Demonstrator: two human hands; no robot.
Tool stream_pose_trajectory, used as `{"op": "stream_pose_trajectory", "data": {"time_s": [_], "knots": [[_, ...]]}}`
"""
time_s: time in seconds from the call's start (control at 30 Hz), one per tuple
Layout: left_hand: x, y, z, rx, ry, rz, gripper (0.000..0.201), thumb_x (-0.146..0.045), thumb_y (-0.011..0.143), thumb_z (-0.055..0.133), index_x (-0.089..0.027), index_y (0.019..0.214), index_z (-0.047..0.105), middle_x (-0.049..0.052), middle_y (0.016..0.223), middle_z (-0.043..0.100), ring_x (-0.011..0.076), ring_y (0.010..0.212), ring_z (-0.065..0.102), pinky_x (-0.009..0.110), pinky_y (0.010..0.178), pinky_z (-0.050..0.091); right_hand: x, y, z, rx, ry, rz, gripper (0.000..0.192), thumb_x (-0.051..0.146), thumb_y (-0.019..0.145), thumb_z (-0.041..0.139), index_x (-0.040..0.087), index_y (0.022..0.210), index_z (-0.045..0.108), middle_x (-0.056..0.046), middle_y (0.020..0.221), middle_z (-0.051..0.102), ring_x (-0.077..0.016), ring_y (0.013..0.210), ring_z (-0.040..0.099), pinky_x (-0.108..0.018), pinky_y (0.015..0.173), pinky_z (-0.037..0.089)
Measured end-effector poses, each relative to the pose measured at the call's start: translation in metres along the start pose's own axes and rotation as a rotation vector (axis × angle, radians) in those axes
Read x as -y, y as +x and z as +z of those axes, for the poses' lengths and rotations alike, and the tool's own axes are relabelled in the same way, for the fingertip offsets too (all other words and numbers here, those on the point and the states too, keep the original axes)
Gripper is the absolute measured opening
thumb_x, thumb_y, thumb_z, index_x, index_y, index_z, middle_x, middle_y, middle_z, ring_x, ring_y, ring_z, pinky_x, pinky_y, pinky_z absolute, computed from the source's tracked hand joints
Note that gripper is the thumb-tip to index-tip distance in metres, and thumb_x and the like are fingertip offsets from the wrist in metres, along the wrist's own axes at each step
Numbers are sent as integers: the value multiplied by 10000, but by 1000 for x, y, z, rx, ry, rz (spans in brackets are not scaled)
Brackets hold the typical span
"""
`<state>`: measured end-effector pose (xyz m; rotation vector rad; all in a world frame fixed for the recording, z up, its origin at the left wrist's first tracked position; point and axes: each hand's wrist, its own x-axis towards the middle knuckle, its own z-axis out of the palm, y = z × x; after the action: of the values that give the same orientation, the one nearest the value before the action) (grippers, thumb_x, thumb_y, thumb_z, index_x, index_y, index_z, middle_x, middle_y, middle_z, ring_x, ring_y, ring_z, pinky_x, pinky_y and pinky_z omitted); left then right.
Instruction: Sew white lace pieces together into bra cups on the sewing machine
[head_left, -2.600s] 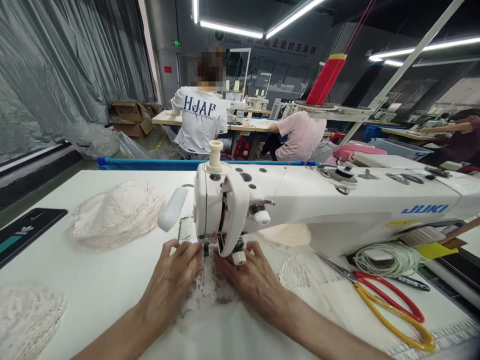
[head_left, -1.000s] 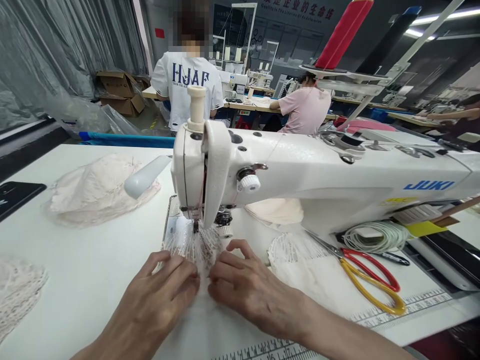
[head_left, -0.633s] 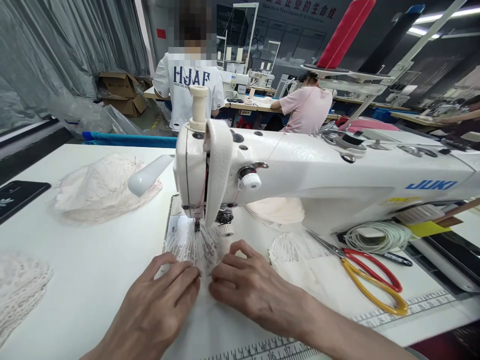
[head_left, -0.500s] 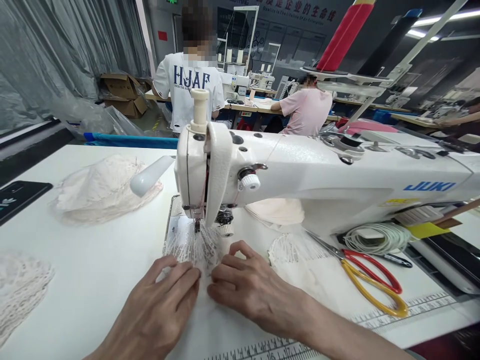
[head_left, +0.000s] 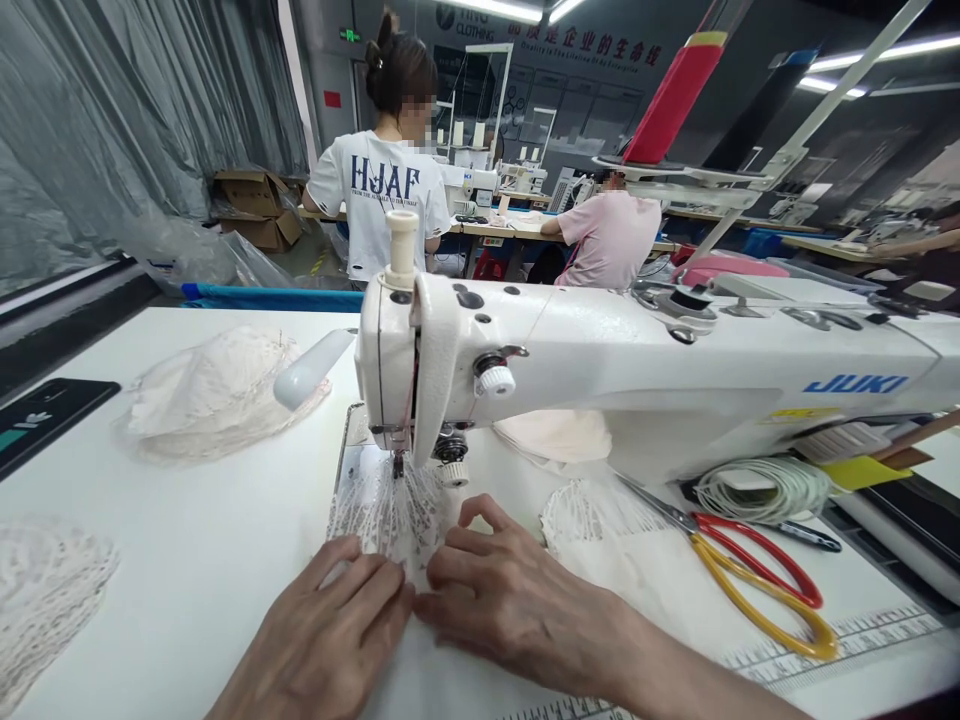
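**Lace piece fanned out under the needle**

We have both hands flat on the white table [head_left: 187, 560], pressing a small piece of white lace [head_left: 394, 510] that lies in front of the white sewing machine [head_left: 600, 370]. The lace is gathered to a narrow end at the presser foot [head_left: 397, 462] and spreads wider toward us, so its long axis runs from the needle straight back to our fingers, narrow end pointing away from us.

Our left hand [head_left: 330, 640] rests on the near left edge of the lace, fingers [head_left: 360, 580] held together and laid flat on it, not pinching. Our right hand [head_left: 502, 600] rests on the near right edge, fingers slightly spread and bent, the forefinger lifted toward the machine head. The fingertips of the two hands nearly meet over the near edge of the lace; most of the piece lies beyond them, between our fingers and the needle.

To the right lie a second lace piece [head_left: 592, 510] and scissors [head_left: 757, 580] with red and yellow handles. A pale lace heap [head_left: 217, 390] sits to the left, with a dark phone [head_left: 45, 420] at the table edge.
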<state>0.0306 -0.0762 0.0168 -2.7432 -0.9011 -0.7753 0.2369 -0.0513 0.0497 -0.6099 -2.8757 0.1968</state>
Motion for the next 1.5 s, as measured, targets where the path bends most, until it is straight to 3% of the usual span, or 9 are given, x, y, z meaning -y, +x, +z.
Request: {"op": "stream_pose_trajectory", "data": {"time_s": [0.13, 0.3, 0.47, 0.6, 0.8, 1.0, 1.27, 1.37, 1.5], "knots": [[1, 5, -5, -9, 4, 3, 337, -91, 942, 304, -165, 829, 613, -11, 671, 605, 128, 615, 556, 327, 794, 350, -5, 3, 2, -65, 57, 18, 401, 525, 897, 437, 159, 923, 601, -26, 907, 610, -149, 843, 508, -346, 852, 291], [13, 2, 3, 7, 24, -53, 238, -148, 939, 367, -183, 949, 601, 0, 823, 648, 137, 730, 596, 343, 831, 332, -17, 10, 16, -167, -1, 85, 537, 627, 845, 398, 137, 952, 593, -45, 917, 634, -162, 838, 525, -330, 789, 309], [31, 9, 9, 113, 42, -119, 138, -179, 912, 449, -209, 963, 574, 8, 897, 640, 170, 820, 598, 353, 807, 375, -31, 16, 28, -241, -60, 153, 613, 672, 819, 363, 149, 1058, 575, -87, 950, 649, -193, 850, 533, -362, 806, 302], [41, 17, 6, 132, 46, -114, 122, -217, 909, 469, -219, 985, 566, 10, 897, 625, 176, 780, 601, 396, 832, 396, -41, 21, 33, -297, -108, 200, 596, 686, 790, 413, 175, 1043, 584, -73, 899, 657, -211, 881, 539, -397, 858, 285], [45, 22, 5, 108, 92, -157, 259, -98, 926, 353, -208, 1041, 557, 24, 997, 638, 183, 855, 616, 428, 895, 384, -48, 24, 37, -341, -160, 217, 550, 660, 786, 491, 170, 1025, 565, -79, 1044, 640, -215, 977, 528, -414, 918, 270], [49, 22, 12, 57, 117, -111, 247, -116, 898, 398, -207, 1076, 542, 45, 1034, 648, 187, 873, 628, 424, 907, 347, -45, 22, 34, -291, -164, 224, 490, 621, 817, 489, 171, 995, 564, -72, 1032, 641, -213, 997, 517, -422, 949, 257], [40, 5, 24, -21, 155, -56, 179, -98, 893, 428, -166, 895, 593, 50, 894, 646, 204, 869, 601, 403, 850, 378, -32, 15, 32, -327, -126, 137, 542, 648, 820, 416, 136, 876, 582, -45, 815, 637, -162, 766, 525, -393, 905, 273], [40, 4, 24, -10, 148, -38, 233, -55, 890, 395, -163, 853, 598, 29, 815, 624, 180, 754, 592, 390, 783, 391, -31, 15, 31, -321, -162, 157, 520, 629, 833, 420, 138, 868, 587, -44, 787, 632, -161, 739, 510, -392, 877, 283], [41, 4, 23, -65, 195, 6, 249, -38, 890, 390, -144, 855, 612, 61, 854, 637, 207, 835, 592, 414, 816, 380, -29, 14, 30, -309, -169, 168, 485, 604, 836, 452, 142, 875, 593, -48, 803, 637, -164, 747, 511, -388, 869, 285]]}}
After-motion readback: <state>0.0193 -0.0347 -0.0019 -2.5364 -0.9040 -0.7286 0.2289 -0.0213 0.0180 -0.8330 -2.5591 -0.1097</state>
